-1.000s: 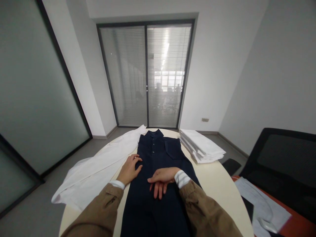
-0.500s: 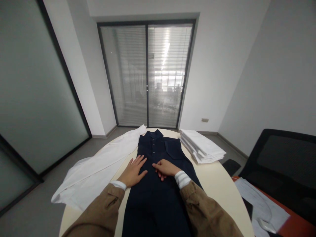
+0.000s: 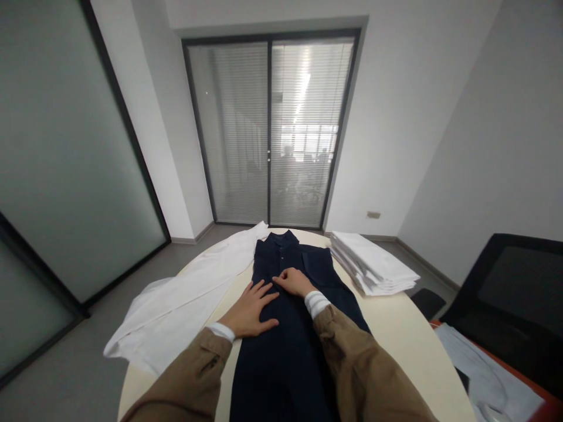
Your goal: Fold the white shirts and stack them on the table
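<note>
A dark navy shirt (image 3: 290,351) lies lengthwise on the round cream table (image 3: 396,328), its collar at the far end and one sleeve folded across its upper right. My left hand (image 3: 251,308) rests flat on the shirt's left side with its fingers spread. On the button line below the collar is my right hand (image 3: 294,281), thumb and fingers pinched together at the cloth; what is between the fingertips is too small to make out. A white shirt (image 3: 176,305) is spread along the table's left side. Folded white garments (image 3: 373,264) form a stack at the back right.
A black mesh chair (image 3: 505,305) stands on the right. Beside it, papers (image 3: 488,369) and a white cable lie on an orange surface (image 3: 523,381). Beyond the table is a glass door (image 3: 268,129) with blinds.
My right hand has moved up the shirt's front toward the collar, its fingers still pinched. My left hand stays spread on the cloth, slightly lower. The view has shifted a little.
</note>
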A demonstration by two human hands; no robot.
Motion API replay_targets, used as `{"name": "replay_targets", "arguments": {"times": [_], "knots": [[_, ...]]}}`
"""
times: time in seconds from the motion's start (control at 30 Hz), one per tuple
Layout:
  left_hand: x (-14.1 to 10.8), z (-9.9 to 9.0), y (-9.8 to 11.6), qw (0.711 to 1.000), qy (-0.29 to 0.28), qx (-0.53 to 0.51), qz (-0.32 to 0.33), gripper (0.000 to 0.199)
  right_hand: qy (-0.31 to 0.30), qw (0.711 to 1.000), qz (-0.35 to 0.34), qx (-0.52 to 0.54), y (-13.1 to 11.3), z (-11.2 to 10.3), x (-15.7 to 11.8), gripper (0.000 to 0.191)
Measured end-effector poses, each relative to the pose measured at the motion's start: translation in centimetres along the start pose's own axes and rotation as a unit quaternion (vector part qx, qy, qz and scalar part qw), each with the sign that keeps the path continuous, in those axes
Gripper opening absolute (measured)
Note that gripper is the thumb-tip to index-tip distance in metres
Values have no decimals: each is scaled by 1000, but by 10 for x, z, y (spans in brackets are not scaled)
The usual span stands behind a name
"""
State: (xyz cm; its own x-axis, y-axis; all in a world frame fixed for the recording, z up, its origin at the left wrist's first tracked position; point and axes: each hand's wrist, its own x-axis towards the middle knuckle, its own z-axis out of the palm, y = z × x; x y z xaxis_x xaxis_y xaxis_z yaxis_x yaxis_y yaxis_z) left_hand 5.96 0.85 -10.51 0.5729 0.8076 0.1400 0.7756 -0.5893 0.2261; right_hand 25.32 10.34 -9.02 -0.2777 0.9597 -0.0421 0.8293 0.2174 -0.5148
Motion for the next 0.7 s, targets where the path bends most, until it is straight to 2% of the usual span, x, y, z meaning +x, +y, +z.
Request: {"name": "replay_targets", "arguments": {"times": [0.1,0.23,0.3,0.4,0.53,0.63,0.7], "knots": [[-2,-6,5,1000,3,-16,14,76,6,999,-48,6,3,7,2,31],[-4,-15,19,996,18,-60,61,62,53,997,-51,2,5,6,2,27],[-6,-17,28,992,9,-90,92,57,71,996,-48,4,7,4,0,25],[-8,-16,38,985,-25,-123,114,48,62,995,-73,13,12,-1,-6,25],[-11,-13,44,976,-87,-164,113,36,43,994,-88,-40,26,-21,-19,32],[-12,-15,48,967,-134,-193,99,30,74,991,-48,-98,44,-42,-30,28],[-13,-19,53,963,-153,-204,91,21,99,986,-16,-130,59,-54,-39,34]]}}
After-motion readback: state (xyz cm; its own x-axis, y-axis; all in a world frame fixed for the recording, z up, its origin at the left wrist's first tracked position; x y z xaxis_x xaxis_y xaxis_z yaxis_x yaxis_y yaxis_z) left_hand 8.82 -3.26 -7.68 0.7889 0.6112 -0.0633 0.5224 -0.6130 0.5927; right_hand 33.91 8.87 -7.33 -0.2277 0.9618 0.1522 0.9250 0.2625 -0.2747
